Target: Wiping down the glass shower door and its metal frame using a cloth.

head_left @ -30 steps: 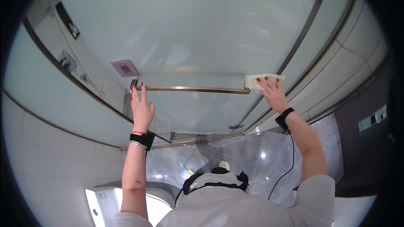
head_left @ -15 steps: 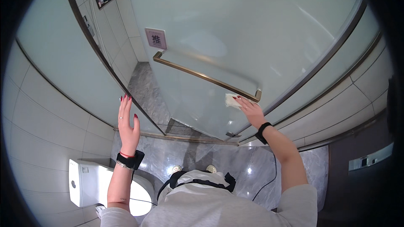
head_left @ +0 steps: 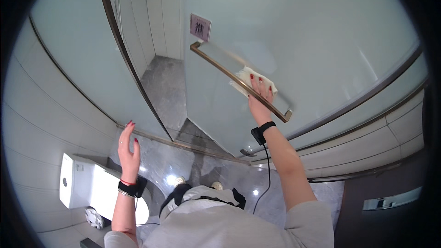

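Right hand [head_left: 260,96] is up on the glass door [head_left: 321,41], palm flat, fingers spread, pressing a white cloth [head_left: 248,77] against the pane. The cloth sits under the fingertips, bunched a little, just behind the long brass handle bar [head_left: 239,81], about mid-length of the bar; the bar runs diagonally from upper left near a small square sign [head_left: 200,27] down to its lower bracket at right. The hand crosses the bar; cannot tell if the fingers pass over or under it. Black wrist strap [head_left: 263,131] on the right wrist, with a thin black cable [head_left: 265,174] hanging down from it toward the torso. Left hand [head_left: 128,144] is raised in free air, open, fingers straight and loosely together, holding nothing, touching nothing; it is well apart from the door, in front of the fixed glass panel [head_left: 69,41] on the left. Black band on that wrist too. Door stands ajar, with a grey stone floor [head_left: 165,87] visible through the gap. Below the left hand is a white toilet [head_left: 92,188]. Tiled wall [head_left: 27,147] at far left.
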Tool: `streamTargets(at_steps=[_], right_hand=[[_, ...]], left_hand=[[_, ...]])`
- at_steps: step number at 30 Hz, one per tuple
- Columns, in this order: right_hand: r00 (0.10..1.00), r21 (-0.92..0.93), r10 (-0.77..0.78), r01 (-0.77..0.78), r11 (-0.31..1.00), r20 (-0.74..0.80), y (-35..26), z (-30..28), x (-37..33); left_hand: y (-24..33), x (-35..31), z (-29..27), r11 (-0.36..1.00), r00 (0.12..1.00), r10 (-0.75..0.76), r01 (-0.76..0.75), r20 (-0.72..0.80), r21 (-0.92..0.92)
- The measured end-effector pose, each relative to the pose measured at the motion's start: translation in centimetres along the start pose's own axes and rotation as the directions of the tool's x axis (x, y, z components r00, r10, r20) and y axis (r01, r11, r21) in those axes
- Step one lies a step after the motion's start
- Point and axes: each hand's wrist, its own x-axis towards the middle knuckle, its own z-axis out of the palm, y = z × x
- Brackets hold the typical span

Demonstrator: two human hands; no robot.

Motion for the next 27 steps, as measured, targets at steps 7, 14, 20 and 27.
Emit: streamTargets(at_steps=[7, 14, 20, 27], right_hand=[[0.914, 0.049, -0.339, 0.337, 0.94, 0.222, 3.2, 5.8, -8.1], [0.749, -0.259, -0.306, 0.532, 0.806, 0.587, 6.2, 6.8, -12.5], [0.719, -0.253, -0.179, 0.45, 0.857, 0.672, 6.1, 7.4, -12.1], [0.692, -0.299, -0.008, 0.322, 0.898, 0.722, 7.3, 9.0, -11.3]], left_hand=[[-1.6, -0.7, 0.3, 0.992, 0.989, -0.1, 0.108, 0.11, -0.068], [-2.5, -2.6, 0.6, 0.996, 0.986, -0.037, 0.05, 0.163, -0.079], [-3.7, -4.3, 0.2, 0.978, 0.972, -0.146, 0.17, 0.184, -0.123], [-5.0, -2.8, 0.0, 0.987, 0.987, -0.11, 0.123, 0.118, -0.108]])
